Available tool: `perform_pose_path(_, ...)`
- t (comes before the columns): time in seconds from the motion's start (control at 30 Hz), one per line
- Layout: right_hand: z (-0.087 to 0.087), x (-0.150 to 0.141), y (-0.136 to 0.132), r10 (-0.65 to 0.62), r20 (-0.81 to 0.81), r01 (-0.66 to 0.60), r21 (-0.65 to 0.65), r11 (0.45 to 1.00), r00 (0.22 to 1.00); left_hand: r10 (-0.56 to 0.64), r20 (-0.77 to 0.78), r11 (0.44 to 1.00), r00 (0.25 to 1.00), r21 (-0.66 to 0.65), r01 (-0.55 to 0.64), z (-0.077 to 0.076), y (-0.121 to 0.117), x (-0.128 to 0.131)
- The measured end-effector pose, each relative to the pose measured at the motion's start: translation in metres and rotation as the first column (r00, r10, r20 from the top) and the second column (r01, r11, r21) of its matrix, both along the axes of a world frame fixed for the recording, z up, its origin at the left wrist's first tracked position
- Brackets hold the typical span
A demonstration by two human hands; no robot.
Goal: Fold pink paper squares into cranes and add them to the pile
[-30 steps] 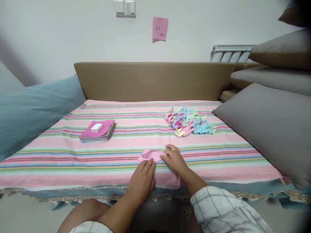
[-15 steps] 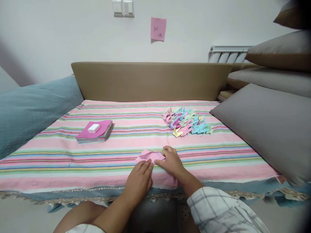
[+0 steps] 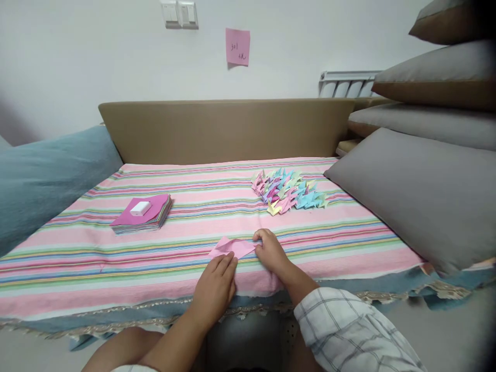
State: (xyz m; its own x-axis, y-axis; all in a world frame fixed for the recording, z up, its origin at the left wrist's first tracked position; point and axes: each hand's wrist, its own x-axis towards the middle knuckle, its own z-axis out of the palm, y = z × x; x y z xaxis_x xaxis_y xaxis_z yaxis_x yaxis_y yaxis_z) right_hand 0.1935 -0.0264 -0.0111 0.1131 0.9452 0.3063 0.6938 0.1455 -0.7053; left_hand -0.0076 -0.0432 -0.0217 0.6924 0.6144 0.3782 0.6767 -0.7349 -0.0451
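Note:
A pink sheet of origami paper (image 3: pixel 241 248), partly folded, lies on the striped cloth near the front edge, one flap raised along its far side. My left hand (image 3: pixel 215 281) rests on the paper's near left part, fingers stretched out and pressing it down. With thumb and forefinger, my right hand (image 3: pixel 270 251) pinches the paper's right corner. Beyond the right hand stands a cluster of folded paper cranes (image 3: pixel 287 198) in pink, blue, yellow, green and purple.
To the left sits a stack of coloured paper (image 3: pixel 157 222) topped by a small white box (image 3: pixel 140 208). The striped cloth (image 3: pixel 96 268) covers the seat. Grey cushions (image 3: pixel 411 201) pile up at right, and a blue cushion (image 3: pixel 58 181) lies at far left. A pink note (image 3: pixel 237 47) is on the wall.
My right hand has slid from the paper's near middle out to its right corner. My left hand stays on the paper. The whole view has shifted slightly.

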Motion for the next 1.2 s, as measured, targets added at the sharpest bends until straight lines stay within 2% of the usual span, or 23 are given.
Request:
perform_pose_path(0.03,0.002,-0.003,-0.005,-0.022,0.030,0.020,0.061,0.998,0.999,0.001,0.003,1.000,1.000,0.001,-0.001,0.000,0.000,0.000)
perform_pose_path(0.1,0.005,-0.010,-0.016,0.092,0.124,-0.111,0.150,0.982,0.988,0.007,0.010,1.000,1.000,0.000,-0.007,0.000,-0.002,0.001)
perform_pose_path(0.17,0.006,-0.017,-0.025,0.243,0.213,-0.280,0.162,0.946,0.946,0.025,0.016,1.000,1.000,-0.003,-0.025,0.001,-0.003,0.001)
perform_pose_path(0.23,0.003,-0.022,-0.032,0.309,0.276,-0.351,0.117,0.929,0.910,0.045,0.024,0.999,0.999,-0.012,-0.044,0.002,-0.004,0.001)
perform_pose_path(0.43,-0.008,-0.021,-0.034,0.322,0.337,-0.349,0.020,0.937,0.885,0.013,0.047,0.999,0.999,-0.049,-0.011,0.007,-0.003,-0.007)
perform_pose_path(0.73,-0.005,-0.023,-0.039,0.304,0.421,-0.339,0.007,0.941,0.854,0.058,0.112,0.994,0.992,-0.100,-0.046,0.010,0.001,-0.015)
perform_pose_path(0.9,-0.004,-0.023,-0.032,0.290,0.441,-0.327,0.008,0.945,0.849,0.076,0.177,0.992,0.981,-0.116,-0.056,0.013,0.014,-0.011)
perform_pose_path(1.07,-0.005,-0.025,-0.017,0.262,0.438,-0.298,0.013,0.954,0.860,0.087,0.103,0.988,0.991,-0.139,-0.073,0.023,0.027,-0.007)
perform_pose_path(1.2,-0.006,-0.026,-0.013,0.258,0.468,-0.297,0.009,0.955,0.845,0.072,0.038,0.994,0.997,-0.088,-0.068,0.026,0.031,-0.006)
